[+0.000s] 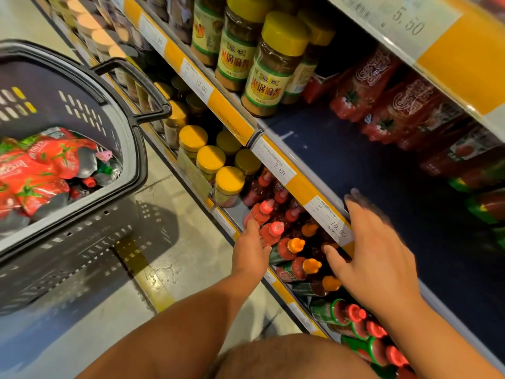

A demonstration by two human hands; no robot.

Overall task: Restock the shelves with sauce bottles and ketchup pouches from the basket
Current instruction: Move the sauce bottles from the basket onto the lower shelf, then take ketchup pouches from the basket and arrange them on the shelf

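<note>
Nearest, the right hand [379,258] hovers with fingers spread and straight over the front edge of the dark-blue middle shelf [382,165], holding nothing. The left hand [252,248] reaches into the lower shelf and touches a red squeeze bottle with a pink nozzle cap [269,232]; whether the grip is closed round it cannot be told. Progress is judged partial. The lower shelf is densely packed, leaving little insertion room. The middle shelf has wide bare room before the red tomato-printed ketchup pouches [363,86] at its back edge. Further left, the grey slotted plastic basket [82,110] holds many pouches and some bottles unshelved.
</note>
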